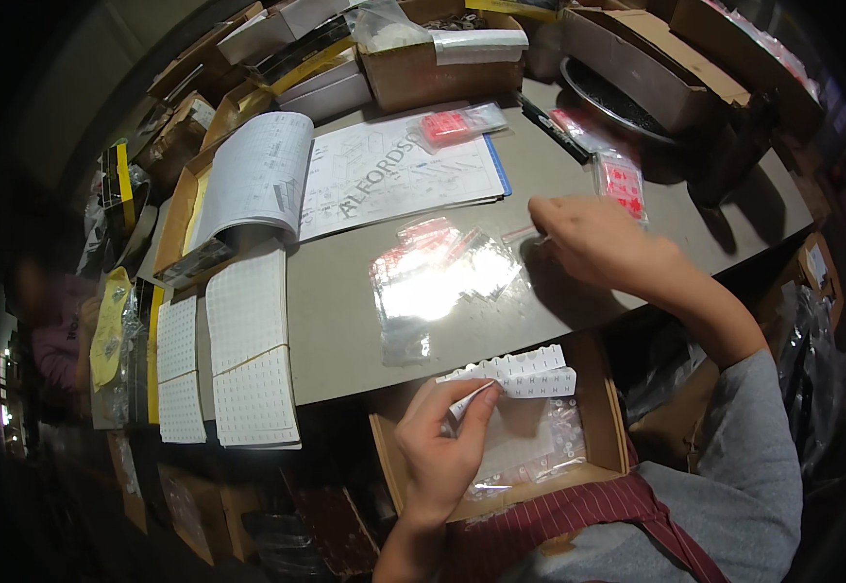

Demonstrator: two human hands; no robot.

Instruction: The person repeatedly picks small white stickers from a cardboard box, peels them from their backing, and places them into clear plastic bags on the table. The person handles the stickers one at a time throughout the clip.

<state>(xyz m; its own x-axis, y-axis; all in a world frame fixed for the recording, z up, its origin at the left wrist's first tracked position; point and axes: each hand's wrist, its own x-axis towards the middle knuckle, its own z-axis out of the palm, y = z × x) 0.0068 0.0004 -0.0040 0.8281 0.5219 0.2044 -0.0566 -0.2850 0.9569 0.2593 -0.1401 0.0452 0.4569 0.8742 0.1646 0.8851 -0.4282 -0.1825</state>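
Note:
My left hand (442, 447) pinches a folded strip of white label stickers (540, 382) printed with small black marks, holding it above an open cardboard box. Over the table, my right hand (598, 243) is closed, its fingertips at the right edge of a spread of clear plastic zip bags (399, 311). A thin reddish bag edge runs to those fingertips, so the hand appears to grip one bag; the fingers partly hide it. Glare whitens the middle of the bags. Inside the cardboard box (620, 413) lie clear bags of small parts (566, 442).
Banded stacks of label sheets (253, 389) lie at the table's left edge. Behind are an open paper booklet (345, 185), red-printed bags (622, 185), a black marker (554, 131) and a round tray (617, 107). Cardboard boxes (394, 83) line the back. A person (64, 330) is at far left.

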